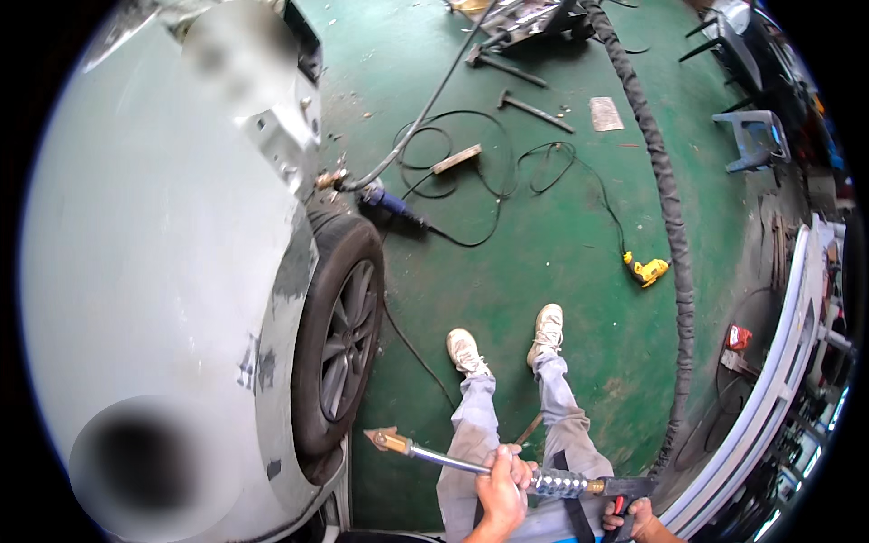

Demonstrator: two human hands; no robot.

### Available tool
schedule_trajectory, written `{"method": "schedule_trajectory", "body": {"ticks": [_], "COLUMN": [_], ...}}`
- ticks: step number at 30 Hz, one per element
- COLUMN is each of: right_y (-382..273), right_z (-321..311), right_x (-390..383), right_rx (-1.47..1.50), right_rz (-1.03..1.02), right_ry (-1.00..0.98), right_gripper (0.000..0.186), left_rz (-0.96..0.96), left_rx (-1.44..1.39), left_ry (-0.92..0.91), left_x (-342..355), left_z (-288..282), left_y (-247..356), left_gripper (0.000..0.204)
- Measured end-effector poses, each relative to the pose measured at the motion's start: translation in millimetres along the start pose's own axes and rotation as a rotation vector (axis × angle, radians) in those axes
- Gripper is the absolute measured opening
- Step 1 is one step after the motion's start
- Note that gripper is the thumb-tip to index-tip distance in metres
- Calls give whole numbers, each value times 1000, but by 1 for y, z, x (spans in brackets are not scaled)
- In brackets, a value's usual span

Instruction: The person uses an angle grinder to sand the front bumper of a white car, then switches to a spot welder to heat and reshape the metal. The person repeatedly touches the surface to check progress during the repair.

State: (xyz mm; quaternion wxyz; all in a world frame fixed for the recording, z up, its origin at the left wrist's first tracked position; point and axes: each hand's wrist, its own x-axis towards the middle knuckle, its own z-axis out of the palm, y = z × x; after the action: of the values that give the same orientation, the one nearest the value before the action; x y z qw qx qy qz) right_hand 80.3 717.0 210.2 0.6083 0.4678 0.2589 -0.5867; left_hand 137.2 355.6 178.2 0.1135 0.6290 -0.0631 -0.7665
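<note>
I hold a slide-hammer dent puller gun [563, 484] across my lap, its rod pointing left. My left hand [503, 491] is wrapped round the chrome rod, beside the ribbed metal sliding weight. At the rod's far end a brass-coloured holder carries a pointed, copper-coloured tip [384, 440], apart from the car. My right hand [633, 519] grips the black pistol handle, close to a red trigger. A thick, black-wrapped cable [674, 235] runs down to the handle end. Left of the tip stands a white car body [154, 271] with sanded grey patches above its wheel [344, 339].
A blue angle grinder [391, 203] lies near the wheel beside a power strip [456, 159] and looped cords. A yellow drill [646, 270] rests on the green floor. Two hammers [536, 110] lie further off. At right are a stool [756, 140] and a long white panel [783, 371].
</note>
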Motion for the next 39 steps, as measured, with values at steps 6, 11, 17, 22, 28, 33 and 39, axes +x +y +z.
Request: {"method": "schedule_trajectory", "body": {"ticks": [6, 11, 17, 22, 28, 33, 39], "right_y": [-32, -41, -24, -27, -27, -27, -28], "right_z": [31, 60, 81, 65, 64, 66, 63], "right_x": [65, 107, 120, 134, 145, 150, 152], "right_rx": [-152, -137, -22, -50, -35, -28, -33], "right_rz": [-31, -44, -93, -51, -22, -11, -35], "right_ry": [-100, -183, -166, -218, -250, -271, -260], "right_gripper": [56, 53, 51, 50, 46, 47, 48], "left_rz": [157, 260, 262, 284, 310, 312, 319], "left_rx": [-20, 0, 38, 67, 80, 79, 62], "left_ry": [-76, -123, -123, -75, -77, -84, -126], "left_x": [25, 31, 46, 49, 51, 51, 56], "left_z": [17, 33, 35, 28, 24, 25, 21], "left_y": [60, 95, 97, 99, 102, 104, 103], "left_gripper": [26, 28, 28, 29, 29, 29, 29]}}
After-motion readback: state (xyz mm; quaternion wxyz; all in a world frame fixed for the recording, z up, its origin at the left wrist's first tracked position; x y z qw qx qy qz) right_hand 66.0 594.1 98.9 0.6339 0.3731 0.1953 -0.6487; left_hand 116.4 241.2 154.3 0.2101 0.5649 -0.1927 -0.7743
